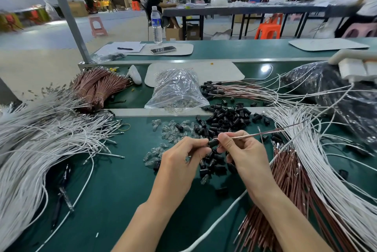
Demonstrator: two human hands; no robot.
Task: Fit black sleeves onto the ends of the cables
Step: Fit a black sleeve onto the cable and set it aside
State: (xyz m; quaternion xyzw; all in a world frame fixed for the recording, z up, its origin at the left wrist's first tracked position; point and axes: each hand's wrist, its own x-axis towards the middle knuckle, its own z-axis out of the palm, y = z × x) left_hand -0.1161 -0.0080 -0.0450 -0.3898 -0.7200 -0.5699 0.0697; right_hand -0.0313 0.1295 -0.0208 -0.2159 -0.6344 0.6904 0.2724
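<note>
**Sleeve meets cable over the green tabletop**

Both hands are raised just above the matte green tabletop (122, 180), forearms reaching in from the near edge, wrists angled toward each other. The left hand (183, 155) pinches a small black sleeve (213, 142), a short ribbed plastic cylinder, between thumb and curled fingers. The right hand (242, 153) pinches a thin cable (265, 133) close to its end, fingers bent around it. The cable runs off to the right, slightly upward. Its tip is at the mouth of the sleeve; whether it is already inside I cannot tell.

Right under and behind the hands lies a loose heap of sleeves (226, 119), glossy black and stubby. Beside it are scattered small clear glass bulbs (171, 131). Left of the hands, white cables (40, 139) with metal tips fan out in a thick sheaf. On the right, coppery-brown cables (289, 180) lie straight and stiff beside more white ones (318, 159). Farther back sit a crinkled clear plastic bag (176, 90) and a banded brown bundle (98, 86).
</note>
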